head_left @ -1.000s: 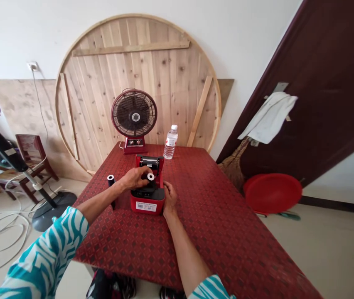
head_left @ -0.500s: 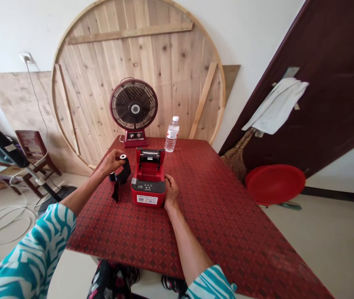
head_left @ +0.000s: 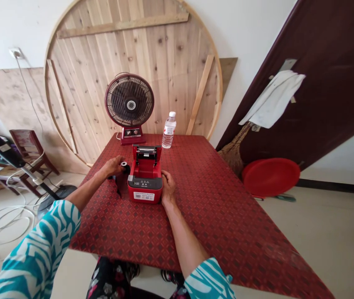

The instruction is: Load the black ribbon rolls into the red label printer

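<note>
A red and black label printer (head_left: 146, 195) stands on the table with its lid raised, showing a hollow red inside. My right hand (head_left: 168, 189) grips its right side, fingers partly hidden behind the casing. On the printer's left, my left hand (head_left: 114, 166) has its fingers closed around a black ribbon roll (head_left: 127, 169) with a white core end, low beside the printer. A loose strip of black ribbon trails beneath that hand toward the tabletop.
The red patterned table (head_left: 214, 216) carries a small maroon fan (head_left: 130, 106) and a clear water bottle (head_left: 168, 133) behind the printer. A large round wooden board (head_left: 170, 74) leans on the wall. A red basin (head_left: 270, 176) and a straw broom (head_left: 236, 149) are at the right.
My left hand has lowered the ribbon roll beside the printer, and the loose strip has sunk with it. My right hand stays on the printer. The view has shifted slightly.
</note>
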Demonstrator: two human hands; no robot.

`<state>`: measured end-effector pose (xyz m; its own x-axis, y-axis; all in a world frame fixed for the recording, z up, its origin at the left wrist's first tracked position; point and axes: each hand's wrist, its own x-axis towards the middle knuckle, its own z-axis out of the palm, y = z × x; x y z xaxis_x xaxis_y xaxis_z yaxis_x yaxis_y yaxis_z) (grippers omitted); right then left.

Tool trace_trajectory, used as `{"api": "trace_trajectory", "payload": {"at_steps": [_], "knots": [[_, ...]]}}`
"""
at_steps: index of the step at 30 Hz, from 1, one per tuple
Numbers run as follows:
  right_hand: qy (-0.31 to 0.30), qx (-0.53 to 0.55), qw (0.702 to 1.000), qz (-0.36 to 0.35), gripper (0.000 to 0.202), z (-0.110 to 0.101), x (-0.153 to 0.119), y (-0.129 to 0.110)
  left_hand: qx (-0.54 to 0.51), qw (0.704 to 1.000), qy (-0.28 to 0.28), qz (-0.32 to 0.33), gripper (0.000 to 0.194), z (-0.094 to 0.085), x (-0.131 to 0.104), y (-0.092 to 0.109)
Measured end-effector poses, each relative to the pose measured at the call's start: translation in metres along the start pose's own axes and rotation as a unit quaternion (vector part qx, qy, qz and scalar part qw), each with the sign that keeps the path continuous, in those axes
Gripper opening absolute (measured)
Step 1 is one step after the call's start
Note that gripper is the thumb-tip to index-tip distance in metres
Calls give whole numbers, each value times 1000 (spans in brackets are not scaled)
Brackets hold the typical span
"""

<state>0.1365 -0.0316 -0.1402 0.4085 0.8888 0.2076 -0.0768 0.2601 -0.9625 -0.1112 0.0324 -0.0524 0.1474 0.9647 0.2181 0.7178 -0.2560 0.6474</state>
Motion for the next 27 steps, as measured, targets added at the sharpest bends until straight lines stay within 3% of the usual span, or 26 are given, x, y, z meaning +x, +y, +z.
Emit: {"api": "trace_trajectory", "payload": {"at_steps": [5,10,15,19,23,27], "knots": [[0,-4,1000,0,34,0,0,1,-47,995,81,44,48,-16,-17,-3],[-2,5,1000,9,33,1,1,3,-183,976,117,-33,53,-31,-50,-30],[2,16,1000,11,35,0,2,7,-288,951,86,-71,68,-13,-70,-42],[2,16,1000,3,35,0,3,10,-258,959,93,-71,56,1,-74,-44],[5,16,1000,0,34,1,3,11,-281,952,108,-48,56,-6,-74,-36],[0,14,1000,-1,33,2,5,12,-289,953,81,38,56,-18,-65,4]]}}
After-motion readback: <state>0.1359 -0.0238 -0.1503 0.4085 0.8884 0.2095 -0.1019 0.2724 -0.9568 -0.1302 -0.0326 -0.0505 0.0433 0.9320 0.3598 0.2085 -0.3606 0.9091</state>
